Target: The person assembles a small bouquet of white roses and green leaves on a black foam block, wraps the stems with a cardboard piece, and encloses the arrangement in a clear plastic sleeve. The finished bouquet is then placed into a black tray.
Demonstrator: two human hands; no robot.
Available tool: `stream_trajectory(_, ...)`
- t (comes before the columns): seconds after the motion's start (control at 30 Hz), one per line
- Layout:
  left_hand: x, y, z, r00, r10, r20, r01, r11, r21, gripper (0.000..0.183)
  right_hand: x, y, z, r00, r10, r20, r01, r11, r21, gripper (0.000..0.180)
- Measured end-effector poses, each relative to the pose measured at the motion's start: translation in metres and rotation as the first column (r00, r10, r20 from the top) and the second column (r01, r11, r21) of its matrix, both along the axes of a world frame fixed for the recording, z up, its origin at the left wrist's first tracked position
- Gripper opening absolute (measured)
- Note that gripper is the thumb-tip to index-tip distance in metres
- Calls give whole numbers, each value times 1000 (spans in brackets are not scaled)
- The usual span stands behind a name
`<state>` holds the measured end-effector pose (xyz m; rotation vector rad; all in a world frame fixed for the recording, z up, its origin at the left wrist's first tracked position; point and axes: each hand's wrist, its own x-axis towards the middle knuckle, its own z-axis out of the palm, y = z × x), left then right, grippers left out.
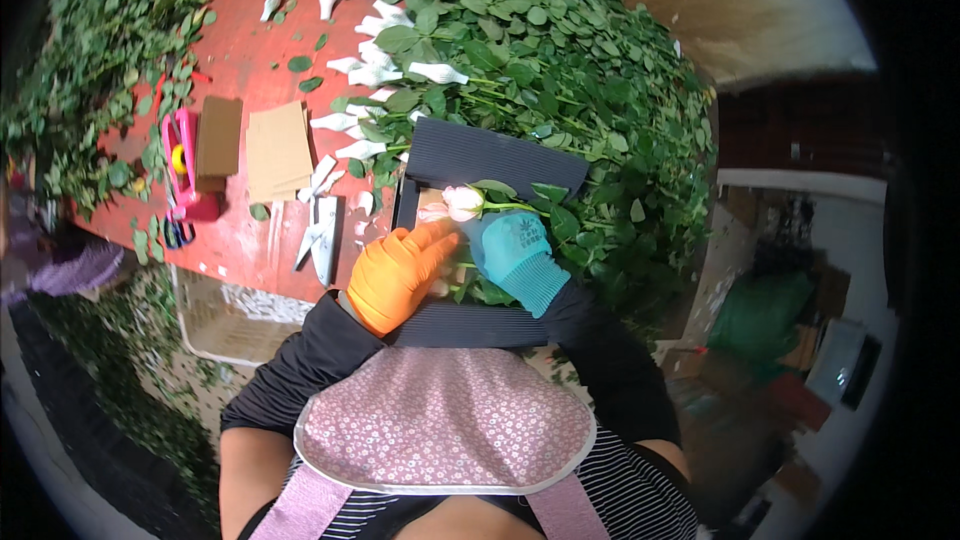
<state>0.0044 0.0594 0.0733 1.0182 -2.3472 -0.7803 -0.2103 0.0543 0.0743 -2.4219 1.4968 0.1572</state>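
Note:
My left hand [401,270], in an orange glove, lies with its fingertips at the pale pink roses inside a frame with black ribbed flaps. Beside it, my right hand [514,244] wears a teal knitted glove; its fingers are partly hidden under a pale pink rose [463,202] whose green stem points right. Whether either hand grips a stem cannot be made out. One black ribbed flap [499,157] rises behind the roses, and another ribbed flap [465,326] lies nearest my body. A piece of brown cardboard shows beneath the blooms.
Many roses in white mesh sleeves [439,73] are piled with leafy stems behind and right. On the red table [247,37] at left lie cardboard sheets [277,154], scissors [311,236], a grey-white tool [326,247] and a pink tape dispenser [184,165]. A crate [202,315] stands below the table's edge.

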Motion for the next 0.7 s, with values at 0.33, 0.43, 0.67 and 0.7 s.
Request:
stream_trajectory(0.33,-16,1,0,948,-55,314,44,998,43,54,-4,-3,48,992,113,-49,-90,937,338,30)
stream_trajectory(0.43,-17,-1,4,955,-72,286,51,995,82,54,-12,-6,87,999,25,28,-34,918,396,31)
stream_trajectory(0.67,-21,3,2,963,-88,254,64,993,102,49,-13,-14,24,961,-5,-278,26,997,71,28)
stream_trajectory(0.7,-14,4,1,961,-59,270,32,994,102,49,-9,-19,12,971,2,-237,15,997,70,27)
